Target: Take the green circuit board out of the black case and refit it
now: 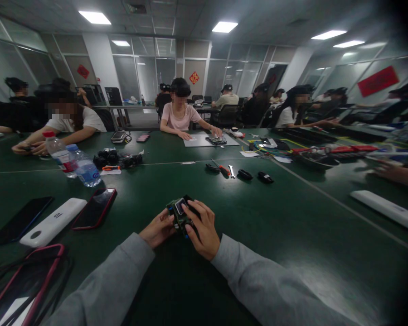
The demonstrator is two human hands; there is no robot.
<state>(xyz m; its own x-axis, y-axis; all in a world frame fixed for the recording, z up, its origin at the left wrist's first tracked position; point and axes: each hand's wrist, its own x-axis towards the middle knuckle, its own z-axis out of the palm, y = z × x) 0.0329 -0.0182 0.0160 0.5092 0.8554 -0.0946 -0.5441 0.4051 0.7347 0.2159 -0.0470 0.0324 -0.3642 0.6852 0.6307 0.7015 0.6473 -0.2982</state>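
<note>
Between my two hands is a small circuit board assembly (181,209) with a little display, a green board and blue parts along its edges. My left hand (158,228) grips its left side, thumb on the near edge. Fingers of my right hand (204,228) wrap over the top and right side, one fingertip touching the display. The underside of the assembly is hidden by the hands. It is held over the green table (258,217), in front of my grey sleeves.
To the left lie a red-edged phone (95,209), a white power bank (53,222), a dark phone (22,219) and water bottles (85,166). Ahead are a screwdriver (221,168), a wrench (231,171) and black pieces (245,174). Across the table sits a person (182,113). Another power bank (387,210) lies right.
</note>
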